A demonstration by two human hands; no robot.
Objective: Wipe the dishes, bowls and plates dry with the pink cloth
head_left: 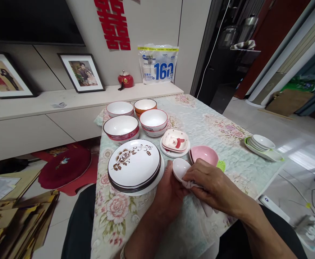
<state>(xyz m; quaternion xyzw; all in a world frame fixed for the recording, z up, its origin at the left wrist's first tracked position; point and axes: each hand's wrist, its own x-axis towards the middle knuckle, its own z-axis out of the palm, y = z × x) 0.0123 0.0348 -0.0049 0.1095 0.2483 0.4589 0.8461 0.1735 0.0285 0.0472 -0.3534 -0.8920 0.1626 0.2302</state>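
over table (195, 115) | left hand (169, 194) grasps bowl (180, 166), right hand (211, 181) cloth (190, 184) | green dish (271, 155) holds bowls (262, 141)

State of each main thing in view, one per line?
Small white dish: held in left hand
Cloth: bunched in right hand, against that dish
Brown-flowered plates: stacked, face up
Red-rimmed bowls: upright
Pink bowl: upright
Red jar: lidded
Plastic bag: standing upright
TV: screen dark
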